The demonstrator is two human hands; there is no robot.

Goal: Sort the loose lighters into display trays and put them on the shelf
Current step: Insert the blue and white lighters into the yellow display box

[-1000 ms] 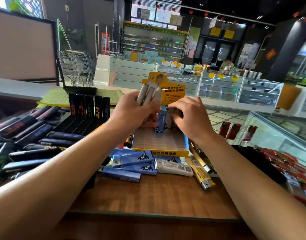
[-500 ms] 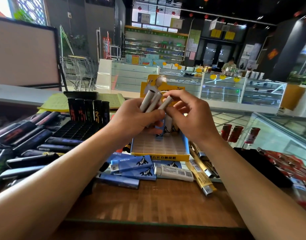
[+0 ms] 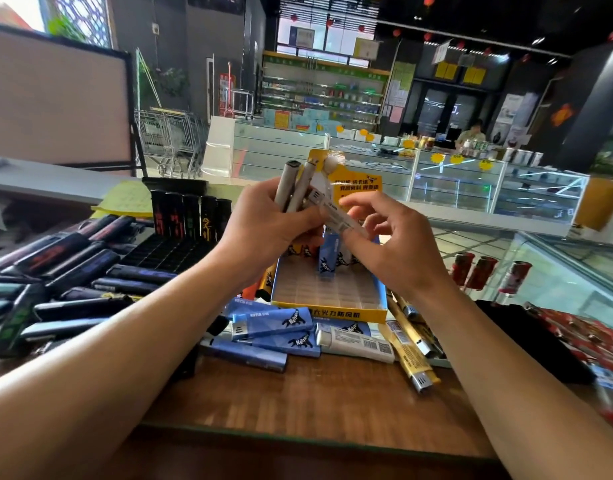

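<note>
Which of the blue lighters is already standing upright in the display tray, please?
The blue lighter at the back of the yellow-edged tray stands on end; the other blue lighters lie flat on the wooden counter in front.

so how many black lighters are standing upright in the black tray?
5, in one row along the back edge of the black tray, left of the left hand. The hand may hide more to the right.

The left hand [image 3: 263, 230] hides the gripped white lighters' [image 3: 293, 187] lower ends.
</note>
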